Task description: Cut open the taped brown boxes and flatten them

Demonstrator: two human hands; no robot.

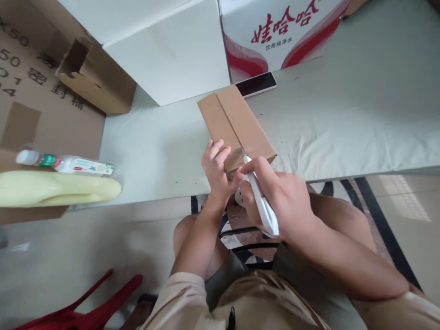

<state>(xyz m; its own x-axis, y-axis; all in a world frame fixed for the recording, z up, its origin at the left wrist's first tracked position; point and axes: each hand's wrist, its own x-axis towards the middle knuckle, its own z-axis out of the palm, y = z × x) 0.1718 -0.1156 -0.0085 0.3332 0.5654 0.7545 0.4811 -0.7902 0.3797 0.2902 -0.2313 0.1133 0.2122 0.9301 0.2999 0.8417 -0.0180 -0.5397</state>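
A closed brown cardboard box (233,114) lies at the front edge of the cloth-covered table, a seam running along its top. My left hand (218,167) grips the box's near left corner, fingers curled on top and thumb toward the near end. In my right hand (285,192) is a white utility knife (259,197), its handle wrapped by my fingers. The short blade tip touches the box at the seam near its close end. A dark-screened phone (257,85) lies just behind the box.
White cartons (172,55) stand at the back, one with red lettering (285,27). To the left are a small open cardboard box (99,78), a large printed carton (20,87), a bottle (68,163) and a pale yellow object (58,189). A red stool (89,307) is on the floor.
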